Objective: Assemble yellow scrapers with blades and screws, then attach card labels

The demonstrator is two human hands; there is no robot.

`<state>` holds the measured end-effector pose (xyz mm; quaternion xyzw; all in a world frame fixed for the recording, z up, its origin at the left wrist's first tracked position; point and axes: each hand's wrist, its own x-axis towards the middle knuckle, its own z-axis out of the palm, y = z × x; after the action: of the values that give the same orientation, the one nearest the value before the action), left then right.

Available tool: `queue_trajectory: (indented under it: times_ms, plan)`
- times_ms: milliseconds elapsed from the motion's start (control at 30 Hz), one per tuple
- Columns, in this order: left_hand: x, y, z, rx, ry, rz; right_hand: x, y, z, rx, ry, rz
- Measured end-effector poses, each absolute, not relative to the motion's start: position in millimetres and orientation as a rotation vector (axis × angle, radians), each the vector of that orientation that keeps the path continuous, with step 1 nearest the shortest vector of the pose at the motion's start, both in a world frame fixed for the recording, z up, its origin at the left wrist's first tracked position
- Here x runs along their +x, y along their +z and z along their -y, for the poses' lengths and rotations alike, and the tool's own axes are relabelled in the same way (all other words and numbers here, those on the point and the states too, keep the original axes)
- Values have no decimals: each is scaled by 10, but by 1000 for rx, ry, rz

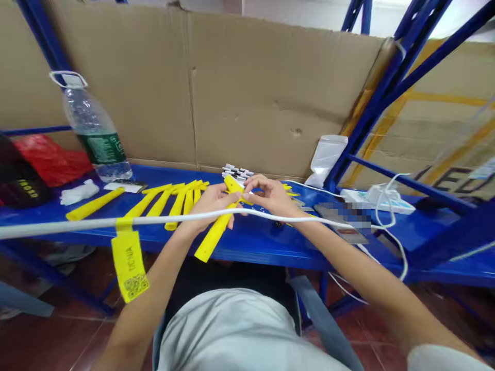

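Note:
My left hand (211,201) is closed around a long yellow plastic piece (214,238), which slants over the table's front edge. Small holes show near its lower end. At its upper part, the fingers of my right hand (273,195) are pinched together against the piece; whatever they hold is too small or hidden to make out. Left of my hands, several similar yellow plastic pieces (158,203) lie in an overlapping row, with a separate one (95,204) farther left. Behind my hands sits a pile of small white-and-black sticks (236,172). More yellow pieces lie partly hidden beyond my right hand.
A white cable (154,220) with a yellow tag (129,265) crosses before my forearms. On the blue table (247,247) stand a big water bottle (98,134) at left and a white bag (328,157) at right. A power strip (386,201) and phone-like slab (336,214) lie right. Cardboard closes the back.

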<state>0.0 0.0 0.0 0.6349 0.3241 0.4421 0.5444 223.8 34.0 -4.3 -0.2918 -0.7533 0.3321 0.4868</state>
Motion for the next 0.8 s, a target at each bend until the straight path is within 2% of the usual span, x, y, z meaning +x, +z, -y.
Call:
queue_trajectory:
  times_ms: [367, 800]
  plan:
    - [3, 54, 75, 1497, 1050, -817, 2215, -10, -332, -672, 964, 1782]
    - [11, 44, 70, 1498, 1040, -778, 2215, -11, -313, -657, 943, 1809]
